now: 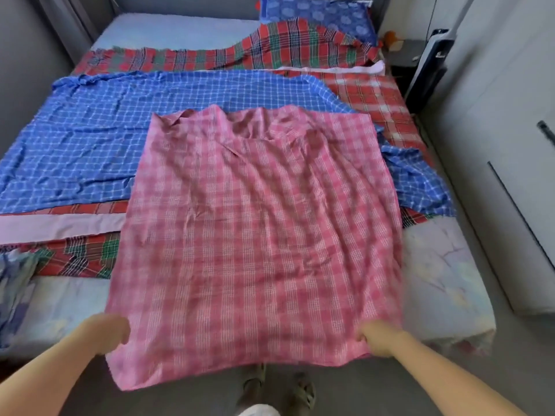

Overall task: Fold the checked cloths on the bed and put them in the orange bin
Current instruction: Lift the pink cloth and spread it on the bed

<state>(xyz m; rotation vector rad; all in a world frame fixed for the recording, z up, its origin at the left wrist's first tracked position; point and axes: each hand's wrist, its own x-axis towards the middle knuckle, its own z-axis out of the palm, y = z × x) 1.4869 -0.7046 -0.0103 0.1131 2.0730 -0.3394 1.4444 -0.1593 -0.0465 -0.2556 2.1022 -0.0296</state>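
Pink checked cloth (255, 235) lies spread across the foot of the pale-sheeted bed (444, 280), near edge hanging off and blurred. My left grip (111, 331) and right grip (378, 337) each pinch a near side, fingertips hidden in fabric. It covers part of a crumpled blue checked cloth (105, 130); a red-green tartan cloth (285, 46) lies beyond.

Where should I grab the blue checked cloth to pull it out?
Probably take the blue checked cloth by its bare near-left edge, reaching in from the left of the bed. That hem lies flat and uncovered; the pink cloth, gripped by the left hand and right hand, covers its middle.
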